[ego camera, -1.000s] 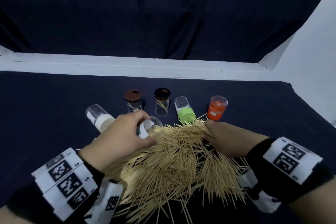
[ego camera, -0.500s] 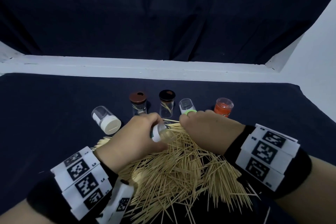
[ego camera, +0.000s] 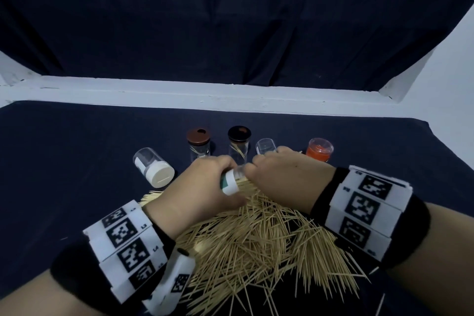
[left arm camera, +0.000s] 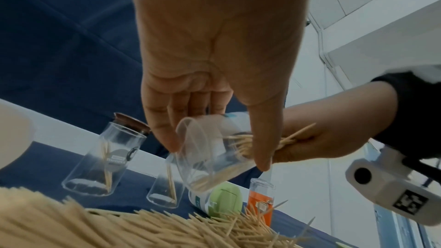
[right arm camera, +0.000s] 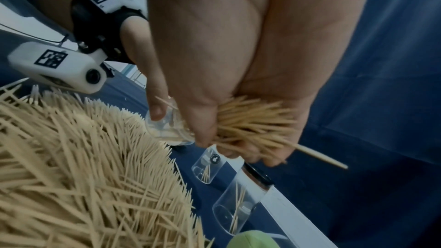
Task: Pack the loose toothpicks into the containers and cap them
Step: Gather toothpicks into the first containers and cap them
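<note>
A big heap of loose toothpicks (ego camera: 256,246) lies on the dark cloth in front of me. My left hand (ego camera: 230,180) grips a clear uncapped container (left arm camera: 207,157), tilted on its side above the heap, mouth toward the right. My right hand (right arm camera: 233,144) clutches a thick bunch of toothpicks (right arm camera: 253,120) at that mouth. Some picks lie inside the container. One pick sticks out sideways from the bunch.
Behind the hands stands a row: a brown-capped jar (ego camera: 198,143), a black-capped jar (ego camera: 239,141), a clear container with a green cap (left arm camera: 224,203) lying down, and an orange container (ego camera: 319,150). A white-capped container (ego camera: 154,169) lies at the left. A white ledge (ego camera: 230,96) borders the cloth.
My right hand has lifted a bunch off the heap and brought it left to the container's mouth. My left hand has raised the container slightly toward it.
</note>
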